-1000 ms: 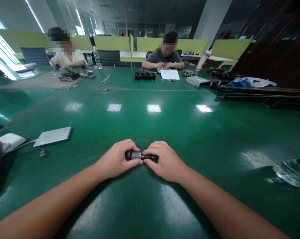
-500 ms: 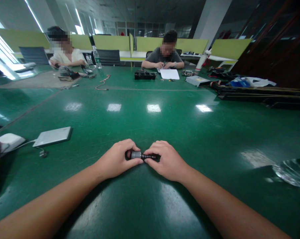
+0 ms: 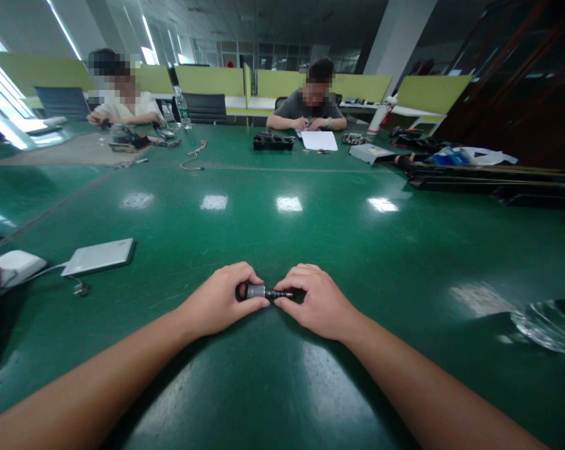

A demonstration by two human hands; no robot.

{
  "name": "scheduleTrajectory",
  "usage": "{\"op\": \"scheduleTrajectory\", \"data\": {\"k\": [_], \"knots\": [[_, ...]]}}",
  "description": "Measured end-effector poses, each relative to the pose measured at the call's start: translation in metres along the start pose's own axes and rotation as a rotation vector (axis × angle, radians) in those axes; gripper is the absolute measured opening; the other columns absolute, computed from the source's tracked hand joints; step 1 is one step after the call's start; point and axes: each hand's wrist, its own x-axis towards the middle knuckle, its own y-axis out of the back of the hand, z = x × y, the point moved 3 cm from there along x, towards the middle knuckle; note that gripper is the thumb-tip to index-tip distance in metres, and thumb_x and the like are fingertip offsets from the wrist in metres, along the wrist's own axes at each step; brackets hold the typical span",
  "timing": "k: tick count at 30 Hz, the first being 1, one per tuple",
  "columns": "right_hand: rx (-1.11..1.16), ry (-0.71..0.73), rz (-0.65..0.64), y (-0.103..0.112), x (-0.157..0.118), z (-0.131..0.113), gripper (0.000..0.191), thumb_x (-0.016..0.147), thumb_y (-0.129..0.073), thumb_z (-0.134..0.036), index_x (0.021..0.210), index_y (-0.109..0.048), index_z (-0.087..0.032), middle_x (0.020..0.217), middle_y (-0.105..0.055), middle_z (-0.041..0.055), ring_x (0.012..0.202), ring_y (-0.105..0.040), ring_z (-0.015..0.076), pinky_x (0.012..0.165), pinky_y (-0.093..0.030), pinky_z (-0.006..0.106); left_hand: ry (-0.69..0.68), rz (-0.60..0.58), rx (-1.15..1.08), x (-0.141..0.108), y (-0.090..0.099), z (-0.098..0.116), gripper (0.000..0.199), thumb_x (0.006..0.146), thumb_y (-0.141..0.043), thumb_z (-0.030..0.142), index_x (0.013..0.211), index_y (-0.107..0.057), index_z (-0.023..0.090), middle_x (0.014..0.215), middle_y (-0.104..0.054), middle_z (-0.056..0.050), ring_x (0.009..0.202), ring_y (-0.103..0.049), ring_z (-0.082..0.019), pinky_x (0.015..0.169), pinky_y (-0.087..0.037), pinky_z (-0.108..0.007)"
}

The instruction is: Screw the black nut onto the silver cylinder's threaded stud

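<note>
A small cylindrical tool with a grey collar, a black left end and a thin ridged dark shaft lies level, low over the green table. Thumb and fingers of my left hand close around its collar end. My right hand pinches the thin shaft between thumb and forefinger, and the shaft's tip shows inside that grip. The fingertips of both hands are a short gap apart. Part of the black end is hidden by my left fingers.
At left are a silver flat box, a white adapter and a cable. A clear container stands at right. Across the table sit two people, with a black tray, white paper and long black parts.
My right hand has shifted slightly to the right along the shaft, widening the gap between my fingertips. My left hand has kept its place on the collar.
</note>
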Motion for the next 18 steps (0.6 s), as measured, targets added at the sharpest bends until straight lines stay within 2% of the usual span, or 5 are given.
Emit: {"op": "scheduleTrajectory", "data": {"k": [18], "knots": [[-0.009,-0.027,0.031,0.0036,-0.0005,0.0092,0.009,0.075,-0.074,-0.019,0.083,-0.074,-0.022,0.082,-0.07,0.0016,0.081,-0.061,0.0182,0.08,-0.043,0.036,0.013,0.0,-0.015,0.0003,0.0001,-0.0011,0.022,0.085,-0.067,0.039,0.09,-0.064,0.018,0.079,-0.061,-0.001,0.07,-0.057,-0.015,0.063,-0.042,-0.026]]}}
